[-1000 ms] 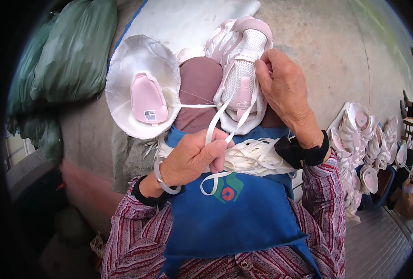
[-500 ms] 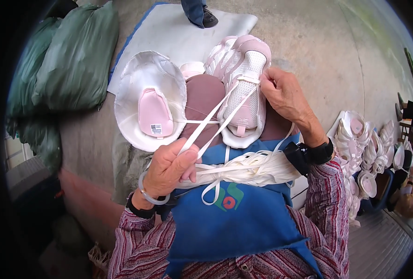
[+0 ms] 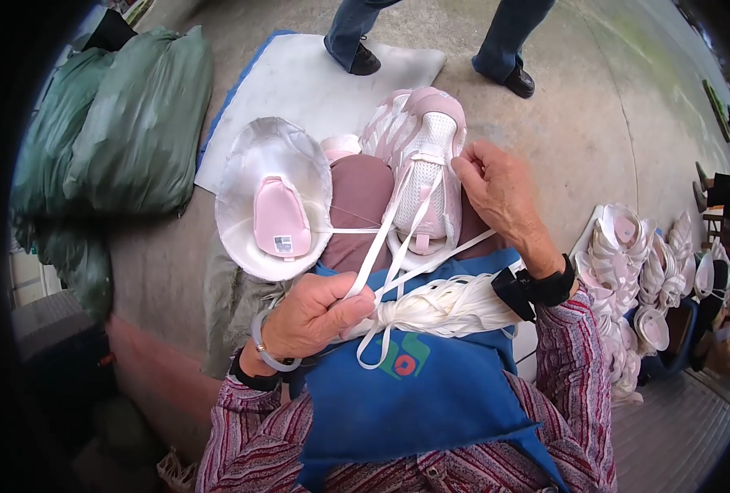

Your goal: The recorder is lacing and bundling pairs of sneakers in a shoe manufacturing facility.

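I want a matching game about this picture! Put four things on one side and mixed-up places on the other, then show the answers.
Things:
1. Left hand
2. Right hand
3. Green sacks
4. Bundle of laces

Places:
A. On the blue apron
B. At the end of a stretched white lace
C. At the picture's upper left
D. Beside the shoe upper's right edge

Pairs: 1-B, 2-D, 3-C, 4-A

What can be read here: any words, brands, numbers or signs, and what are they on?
Nothing can be quoted word for word.
Small label on the pink padded piece at left: print too small to read.
Blue apron: green emblem with a red centre; no words I can make out.
White-and-pink shoe upper between the hands: no legible lettering.
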`<state>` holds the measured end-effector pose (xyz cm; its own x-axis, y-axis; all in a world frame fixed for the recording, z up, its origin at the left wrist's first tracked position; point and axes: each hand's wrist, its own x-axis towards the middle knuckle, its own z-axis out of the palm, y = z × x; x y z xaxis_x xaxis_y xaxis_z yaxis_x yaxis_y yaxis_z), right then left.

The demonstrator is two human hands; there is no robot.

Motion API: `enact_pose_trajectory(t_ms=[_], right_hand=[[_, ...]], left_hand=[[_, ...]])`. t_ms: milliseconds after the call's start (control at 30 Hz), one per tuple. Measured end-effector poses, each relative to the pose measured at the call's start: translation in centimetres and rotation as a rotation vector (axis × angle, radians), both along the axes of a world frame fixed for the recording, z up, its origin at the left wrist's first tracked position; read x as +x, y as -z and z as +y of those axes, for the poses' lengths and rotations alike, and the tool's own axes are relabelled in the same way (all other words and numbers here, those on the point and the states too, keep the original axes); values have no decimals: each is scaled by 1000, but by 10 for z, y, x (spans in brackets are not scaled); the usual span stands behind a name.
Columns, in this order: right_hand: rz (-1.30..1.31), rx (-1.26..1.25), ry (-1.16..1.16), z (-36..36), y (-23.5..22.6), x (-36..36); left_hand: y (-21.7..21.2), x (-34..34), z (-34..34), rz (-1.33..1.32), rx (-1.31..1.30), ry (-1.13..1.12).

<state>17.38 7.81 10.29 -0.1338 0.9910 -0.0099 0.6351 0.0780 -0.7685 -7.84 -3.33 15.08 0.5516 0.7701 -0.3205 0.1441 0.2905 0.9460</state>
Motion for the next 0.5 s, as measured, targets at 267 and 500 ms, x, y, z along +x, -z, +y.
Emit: enact_pose_trajectory(t_ms=[267,500], right_hand=[[-166,91,-7,3,20,2],[-237,42,-69,1,9,-7]], left_hand=[[-13,13,3,-10,97,157],[-3,23,-2,-93,168,236]])
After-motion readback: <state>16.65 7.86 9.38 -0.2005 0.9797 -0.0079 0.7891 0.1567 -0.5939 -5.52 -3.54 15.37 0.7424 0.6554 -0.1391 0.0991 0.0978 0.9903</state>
